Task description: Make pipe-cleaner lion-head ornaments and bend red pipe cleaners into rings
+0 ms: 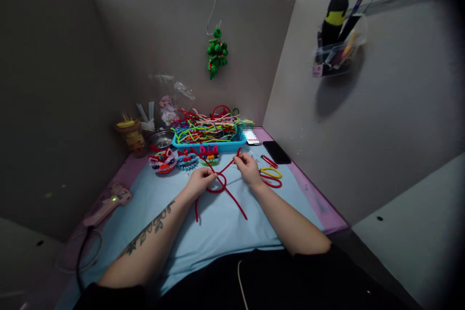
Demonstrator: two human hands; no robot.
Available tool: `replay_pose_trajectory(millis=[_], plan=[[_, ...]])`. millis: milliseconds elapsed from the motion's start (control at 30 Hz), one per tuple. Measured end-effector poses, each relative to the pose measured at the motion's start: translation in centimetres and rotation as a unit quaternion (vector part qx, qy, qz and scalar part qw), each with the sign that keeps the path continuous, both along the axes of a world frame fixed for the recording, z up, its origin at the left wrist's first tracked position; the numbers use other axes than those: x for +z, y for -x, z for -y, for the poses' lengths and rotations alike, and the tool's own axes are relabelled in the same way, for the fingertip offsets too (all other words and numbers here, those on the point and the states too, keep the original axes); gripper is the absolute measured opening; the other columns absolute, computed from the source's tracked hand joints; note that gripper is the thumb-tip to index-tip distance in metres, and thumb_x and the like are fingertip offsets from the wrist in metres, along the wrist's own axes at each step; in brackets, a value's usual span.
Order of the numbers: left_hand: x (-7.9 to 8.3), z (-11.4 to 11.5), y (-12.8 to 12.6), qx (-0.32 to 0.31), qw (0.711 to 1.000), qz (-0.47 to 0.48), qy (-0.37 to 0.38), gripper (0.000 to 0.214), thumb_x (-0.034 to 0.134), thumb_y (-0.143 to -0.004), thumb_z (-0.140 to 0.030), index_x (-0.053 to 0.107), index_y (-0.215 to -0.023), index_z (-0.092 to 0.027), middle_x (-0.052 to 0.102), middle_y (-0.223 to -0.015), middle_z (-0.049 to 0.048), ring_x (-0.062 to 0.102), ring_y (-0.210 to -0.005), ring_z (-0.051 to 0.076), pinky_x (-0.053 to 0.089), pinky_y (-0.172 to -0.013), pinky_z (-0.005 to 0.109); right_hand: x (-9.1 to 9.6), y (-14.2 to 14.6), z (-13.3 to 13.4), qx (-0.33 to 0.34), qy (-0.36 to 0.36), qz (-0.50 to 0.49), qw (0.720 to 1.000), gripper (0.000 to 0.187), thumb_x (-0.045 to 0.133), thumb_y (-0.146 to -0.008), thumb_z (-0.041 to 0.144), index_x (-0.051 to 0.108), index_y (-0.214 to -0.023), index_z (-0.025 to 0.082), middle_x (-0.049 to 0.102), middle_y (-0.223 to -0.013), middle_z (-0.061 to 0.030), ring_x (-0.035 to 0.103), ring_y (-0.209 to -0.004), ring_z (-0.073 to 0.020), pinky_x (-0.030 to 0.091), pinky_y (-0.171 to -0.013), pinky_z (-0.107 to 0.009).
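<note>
Red pipe cleaners, crossed and bent into a loop, are held up over the light blue cloth. My left hand pinches them at the left of the loop. Higher and to the right, my right hand pinches a red end that slants upward. Just behind the hands stand a pink and red animal-head figure, a blue one and a pink and red one with a horn. To the right of my right hand lie scissors with yellow and red handles.
A blue basket full of colourful pipe cleaners stands at the back, beside a metal bowl. A glue gun with a green light lies left. A dark phone and a red cutter lie right. Grey partitions surround the table.
</note>
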State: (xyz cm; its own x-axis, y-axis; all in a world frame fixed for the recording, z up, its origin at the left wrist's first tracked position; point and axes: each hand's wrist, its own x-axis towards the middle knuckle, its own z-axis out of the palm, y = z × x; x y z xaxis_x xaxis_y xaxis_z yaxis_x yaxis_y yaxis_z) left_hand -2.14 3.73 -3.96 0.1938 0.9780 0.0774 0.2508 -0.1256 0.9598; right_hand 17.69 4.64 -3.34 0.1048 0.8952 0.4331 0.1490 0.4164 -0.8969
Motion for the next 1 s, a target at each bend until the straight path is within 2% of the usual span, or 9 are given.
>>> replay_pose_trajectory(millis=[100, 200, 367, 467, 567, 767, 867, 1000], plan=[[0.1, 0.0, 0.0, 0.002, 1.000, 0.012, 0.001, 0.034, 0.068, -0.063, -0.046, 0.053, -0.053, -0.016, 0.043, -0.047, -0.0054, 0.035, -0.047, 0.009, 0.026, -0.049, 0.023, -0.2, 0.0, -0.3, 0.014, 0.013, -0.006, 1.000, 0.022, 0.055, -0.081, 0.040, 0.055, -0.076, 0.019, 0.049, -0.063, 0.0031, 0.042, -0.056, -0.0113, 0.035, -0.055, -0.024], [0.2, 0.0, 0.2, 0.023, 0.999, 0.030, 0.002, 0.032, 0.068, -0.063, -0.044, 0.054, -0.055, -0.016, 0.045, -0.049, -0.0049, 0.037, -0.048, 0.009, 0.027, -0.050, 0.023, -0.5, 0.2, -0.3, 0.058, 0.036, 0.003, 0.998, 0.025, 0.059, -0.077, 0.041, 0.059, -0.087, 0.018, 0.055, -0.069, 0.0014, 0.047, -0.059, -0.0118, 0.038, -0.057, -0.025], [0.4, -0.1, 0.4, 0.064, 0.996, 0.067, 0.005, 0.032, 0.067, -0.064, -0.045, 0.054, -0.056, -0.016, 0.046, -0.050, -0.0048, 0.040, -0.050, 0.010, 0.029, -0.051, 0.024, -0.7, 1.6, 0.3, 0.162, 0.090, 0.029, 0.982, 0.023, 0.067, -0.070, 0.038, 0.064, -0.078, 0.017, 0.062, -0.069, 0.0005, 0.053, -0.063, -0.0126, 0.042, -0.062, -0.025], [0.4, -0.1, 0.3, 0.085, 0.992, 0.091, 0.008, 0.033, 0.069, -0.062, -0.045, 0.054, -0.056, -0.016, 0.048, -0.050, -0.0046, 0.041, -0.051, 0.010, 0.029, -0.052, 0.024, -0.7, 2.8, 0.9, 0.197, 0.119, 0.029, 0.973, 0.022, 0.068, -0.069, 0.036, 0.064, -0.078, 0.016, 0.064, -0.067, 0.0005, 0.055, -0.061, -0.0122, 0.043, -0.061, -0.025], [0.4, 0.1, 0.1, 0.092, 0.989, 0.118, 0.019, 0.032, 0.069, -0.061, -0.045, 0.059, -0.061, -0.015, 0.053, -0.055, -0.0028, 0.045, -0.054, 0.011, 0.033, -0.054, 0.024, -0.7, 3.9, 1.5, 0.201, 0.140, 0.014, 0.969, 0.020, 0.067, -0.070, 0.034, 0.063, -0.075, 0.016, 0.062, -0.062, 0.0017, 0.052, -0.054, -0.0100, 0.040, -0.054, -0.022], [0.0, 1.0, -1.0, 0.075, 0.981, 0.171, 0.060, 0.038, 0.069, -0.061, -0.049, 0.063, -0.071, -0.013, 0.061, -0.060, 0.0009, 0.053, -0.055, 0.013, 0.040, -0.056, 0.025, -1.0, 5.3, 1.9, 0.201, 0.176, -0.021, 0.963, 0.014, 0.060, -0.069, 0.026, 0.055, -0.061, 0.017, 0.050, -0.045, 0.0062, 0.035, -0.038, -0.0056, 0.026, -0.040, -0.019], [0.0, 1.5, -1.5, 0.060, 0.977, 0.188, 0.077, 0.039, 0.068, -0.062, -0.050, 0.062, -0.072, -0.013, 0.061, -0.059, 0.0012, 0.054, -0.054, 0.014, 0.042, -0.055, 0.026, -1.1, 5.5, 1.9, 0.200, 0.186, -0.036, 0.961, 0.013, 0.057, -0.067, 0.021, 0.052, -0.056, 0.016, 0.049, -0.043, 0.0061, 0.034, -0.036, -0.0048, 0.025, -0.039, -0.018], [0.4, 1.7, -1.5, 0.062, 0.977, 0.191, 0.074, 0.032, 0.069, -0.061, -0.042, 0.061, -0.072, -0.014, 0.061, -0.061, -0.0002, 0.054, -0.056, 0.012, 0.042, -0.056, 0.024, -1.0, 5.4, 2.0, 0.202, 0.188, -0.055, 0.959, 0.014, 0.060, -0.065, 0.022, 0.053, -0.055, 0.016, 0.050, -0.043, 0.0053, 0.035, -0.037, -0.0045, 0.024, -0.038, -0.018]])
